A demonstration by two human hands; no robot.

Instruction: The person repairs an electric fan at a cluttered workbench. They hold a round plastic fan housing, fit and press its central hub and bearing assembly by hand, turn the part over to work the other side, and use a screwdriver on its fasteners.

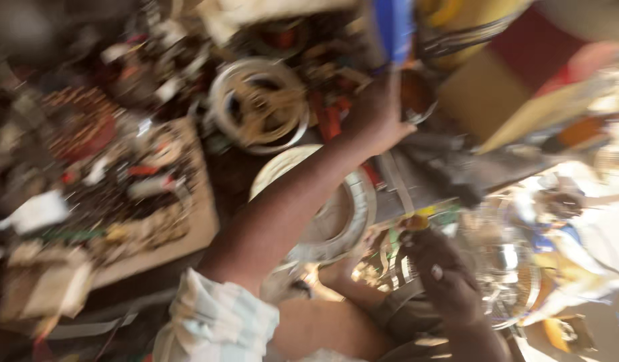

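The left hand (375, 114) reaches far, fingers curled, perhaps on a blurred blue plastic piece (393, 30). The right hand (447, 275) grips a shiny chrome ribbed disc (507, 268). A round cream metal cover (336, 208) lies between them; a cluttered wooden tray (202, 224) sits left.

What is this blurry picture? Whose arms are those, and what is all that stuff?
The picture comes from a camera worn on a person's head, looking down, and it is blurred by movement. The left hand reaches out over a cluttered workbench toward a blue thing; whether it grips it is too blurry to tell. The right hand rests on a shiny metal part. Nearby lie a round metal wheel, a pale ribbed disc and a tray of small parts.
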